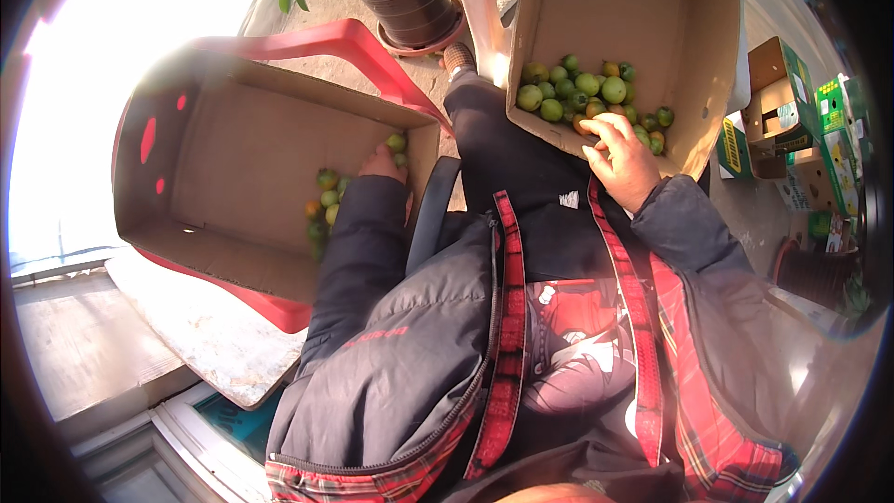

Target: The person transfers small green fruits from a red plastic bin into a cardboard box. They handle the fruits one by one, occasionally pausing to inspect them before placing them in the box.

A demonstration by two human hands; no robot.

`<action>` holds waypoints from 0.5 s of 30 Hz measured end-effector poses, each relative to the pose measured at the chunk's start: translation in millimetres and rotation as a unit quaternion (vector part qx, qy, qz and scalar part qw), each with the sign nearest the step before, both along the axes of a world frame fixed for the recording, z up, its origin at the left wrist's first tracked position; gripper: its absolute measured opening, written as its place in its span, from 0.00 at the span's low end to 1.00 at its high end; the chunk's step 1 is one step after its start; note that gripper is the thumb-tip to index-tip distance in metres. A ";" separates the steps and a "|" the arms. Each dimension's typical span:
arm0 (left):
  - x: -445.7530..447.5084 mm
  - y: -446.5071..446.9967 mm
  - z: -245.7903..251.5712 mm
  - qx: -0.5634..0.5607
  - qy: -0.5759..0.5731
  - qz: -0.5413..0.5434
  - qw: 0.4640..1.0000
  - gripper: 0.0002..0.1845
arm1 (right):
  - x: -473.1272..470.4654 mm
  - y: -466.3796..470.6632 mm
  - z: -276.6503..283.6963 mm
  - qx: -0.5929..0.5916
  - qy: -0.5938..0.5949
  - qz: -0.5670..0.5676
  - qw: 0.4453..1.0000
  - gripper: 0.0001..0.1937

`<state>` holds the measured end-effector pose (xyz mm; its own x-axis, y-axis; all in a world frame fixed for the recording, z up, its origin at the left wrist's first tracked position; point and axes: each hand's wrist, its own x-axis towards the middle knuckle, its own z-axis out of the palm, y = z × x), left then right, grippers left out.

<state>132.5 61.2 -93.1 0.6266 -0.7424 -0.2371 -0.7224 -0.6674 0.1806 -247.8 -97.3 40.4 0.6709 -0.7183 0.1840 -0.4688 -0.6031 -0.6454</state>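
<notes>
Two open cardboard boxes are before me. In the left cardboard box (230, 147), several green and orange-tinged tomatoes (329, 197) lie at the end nearest me. My left hand (383, 163) reaches in there beside them, its fingers partly hidden, so its grip cannot be made out. The right cardboard box (614, 7) holds a larger group of green and orange tomatoes (587, 85) in its near part. My right hand (624, 157) is over the near rim of that box, fingers bent and apart, their tips close to an orange tomato. It appears to hold nothing.
A red plastic chair (335, 38) supports the left box, and a pale plastic chair (478, 7) stands by the right one. A potted plant (408, 0) is ahead. Green printed cartons (782, 98) stand at the right. A pale board (209, 328) lies at the lower left.
</notes>
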 end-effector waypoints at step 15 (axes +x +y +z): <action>-114.7 -27.9 152.9 -0.266 0.631 -0.099 0.722 0.12 | 30.0 23.9 57.4 0.120 -0.021 0.147 0.982 0.25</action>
